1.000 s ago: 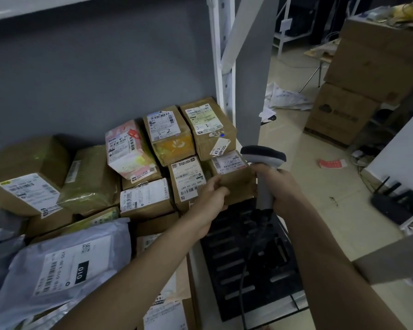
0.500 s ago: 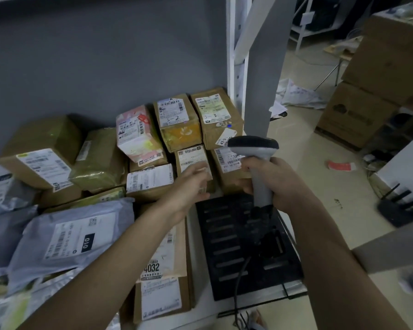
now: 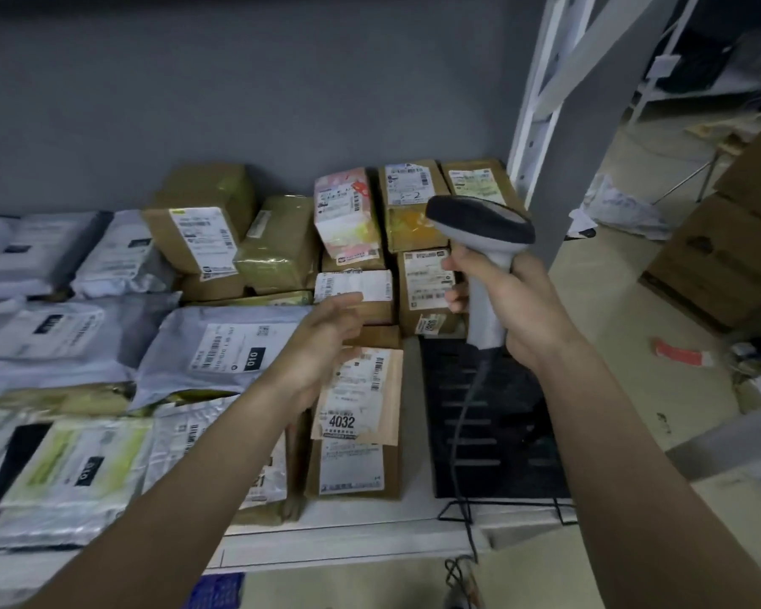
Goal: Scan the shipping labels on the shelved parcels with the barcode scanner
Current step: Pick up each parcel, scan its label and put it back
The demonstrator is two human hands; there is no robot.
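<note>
My right hand [image 3: 508,307] grips the handle of a grey barcode scanner [image 3: 479,222], whose dark head points left toward the stacked brown boxes [image 3: 427,279]. My left hand [image 3: 321,340] reaches out with fingers extended and hangs over a flat brown parcel marked 4032 [image 3: 357,415], just in front of a small labelled box [image 3: 354,287]; whether it touches either, I cannot tell. A pink-and-white parcel [image 3: 348,213] stands behind that box. Grey poly mailers [image 3: 220,349] with white labels lie to the left on the white shelf [image 3: 370,542].
A black slotted tray [image 3: 501,424] sits on the shelf's right end, with the scanner cable [image 3: 462,432] running down across it. A white shelf upright [image 3: 532,125] stands to the right. Big cardboard cartons [image 3: 721,257] and paper scraps lie on the floor beyond.
My left hand has drawn back from the small labelled box and shifted left. The scanner has lifted and its head now covers the upper right boxes. The view has swung left, showing more mailers.
</note>
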